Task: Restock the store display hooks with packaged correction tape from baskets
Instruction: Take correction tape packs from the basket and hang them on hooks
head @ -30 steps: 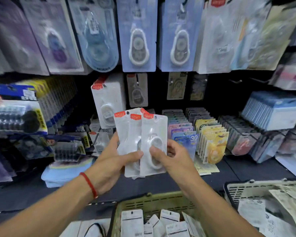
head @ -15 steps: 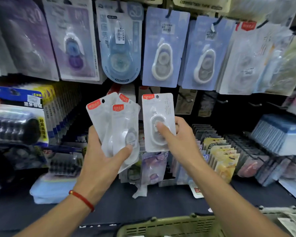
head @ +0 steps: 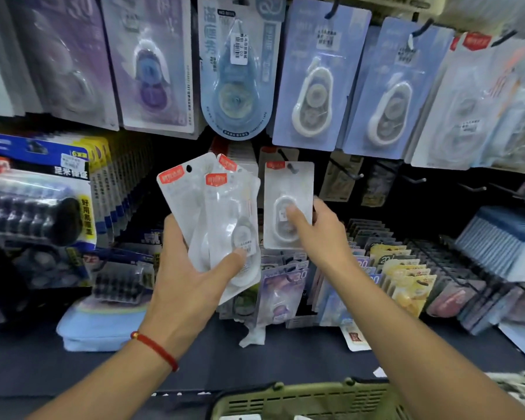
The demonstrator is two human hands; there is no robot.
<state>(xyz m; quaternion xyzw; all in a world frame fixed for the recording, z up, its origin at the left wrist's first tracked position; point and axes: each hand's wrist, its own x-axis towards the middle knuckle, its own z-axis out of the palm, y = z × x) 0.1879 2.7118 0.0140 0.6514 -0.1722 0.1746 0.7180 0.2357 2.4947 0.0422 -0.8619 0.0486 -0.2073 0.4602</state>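
The person is standing at a stationery wall, both arms reaching up toward it. The left hand [head: 191, 268] is holding a fanned stack of white correction tape packs [head: 222, 219], thumb pressing across the front and fingers curled behind, so that grip is closed around the stack; each pack is showing a red label at its top corner. A red string bracelet [head: 155, 350] is sitting on that wrist. Just beside the stack, toward three o'clock, the right hand [head: 319, 234] is pinching a single correction tape pack [head: 287, 201] by its lower part, thumb lying over the clear blister, its grip closed on the pack. The top of this pack is lying against a black display hook [head: 290, 168] at twelve o'clock from the hand; whether the hook is already passing through the hang hole, I cannot tell. More bare hooks [head: 346, 174] are sticking out from the dark panel toward two o'clock. Above, a row of larger blue carded tapes [head: 315, 74] is hanging. At six o'clock, at the bottom edge, the rim of an olive green basket [head: 303, 401] is showing between the forearms, standing on the dark shelf [head: 73, 371].
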